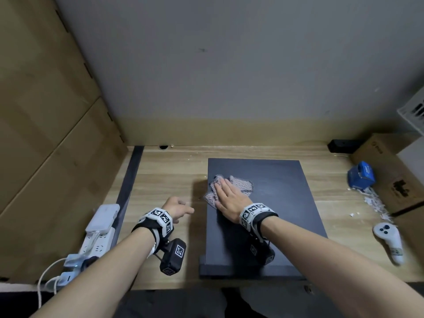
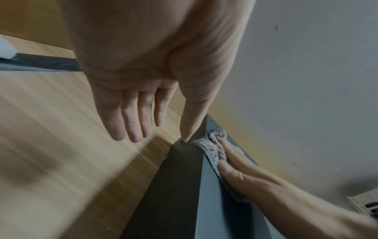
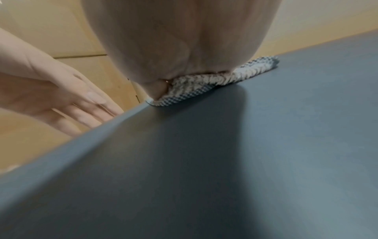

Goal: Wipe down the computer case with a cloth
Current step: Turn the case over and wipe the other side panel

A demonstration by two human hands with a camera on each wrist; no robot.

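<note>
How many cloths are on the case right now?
1. The cloth lies on the case top, near its far left edge, pressed flat under the right hand. The left hand holds none. Nothing suggests another beneath it.

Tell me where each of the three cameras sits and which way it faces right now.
Head: worn on the head, looks down at the desk; shows both forearms, the right hand flat on the cloth atop the computer case.
Left wrist: looks along the open left hand over the desk beside the case.
Right wrist: looks under the right palm, low across the case top.
Shared: all three show the cloth and case; each wrist view catches the other hand.
</note>
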